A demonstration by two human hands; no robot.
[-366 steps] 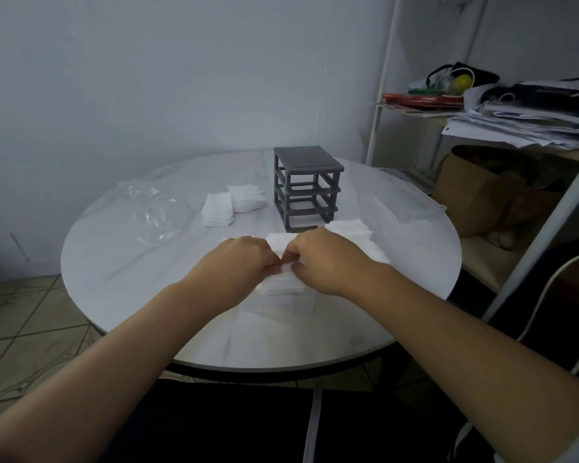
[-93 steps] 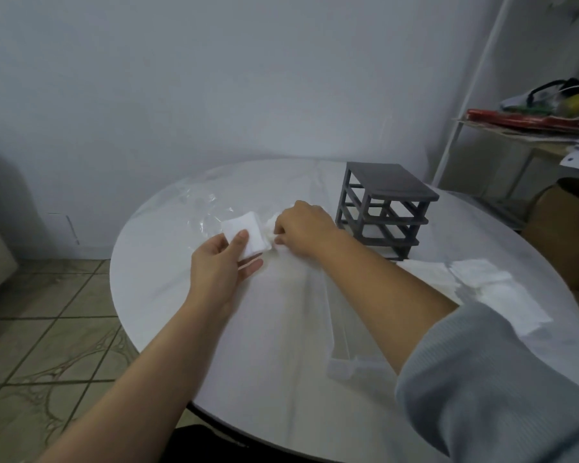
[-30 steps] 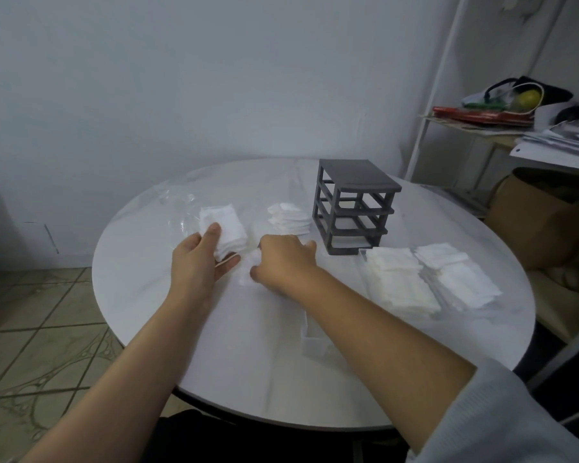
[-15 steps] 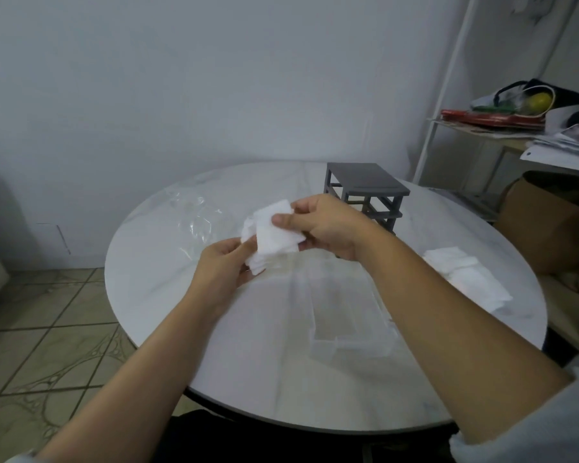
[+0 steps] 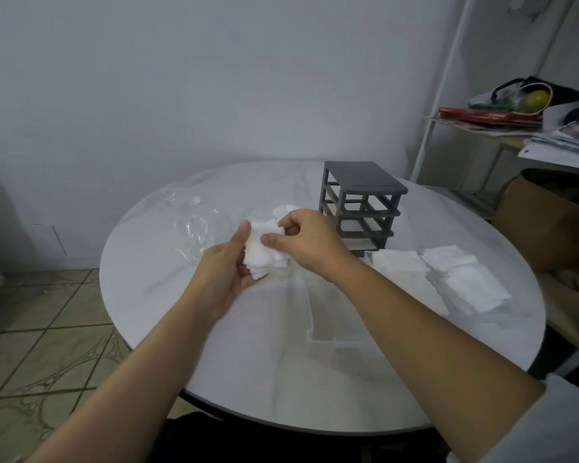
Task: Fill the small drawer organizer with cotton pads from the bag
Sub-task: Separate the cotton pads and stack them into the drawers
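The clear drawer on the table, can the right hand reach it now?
Probably yes. The clear drawer lies open on the table just under the right forearm, with nothing between. The right hand is pinching a stack of cotton pads with the left hand, though.

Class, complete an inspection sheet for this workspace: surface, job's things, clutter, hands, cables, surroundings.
Surface: round white marbled table.
Job's things: grey organizer upright; clear drawer on the table nearer the person; pad stack held above the table; pad piles lying right; clear bag lying left.
Clutter: nothing seen.
Hands: left hand holds the stack; right hand pinches its top edge.
Cables: nothing seen.
Surroundings: plain wall, tiled floor, shelf with papers, cardboard box.
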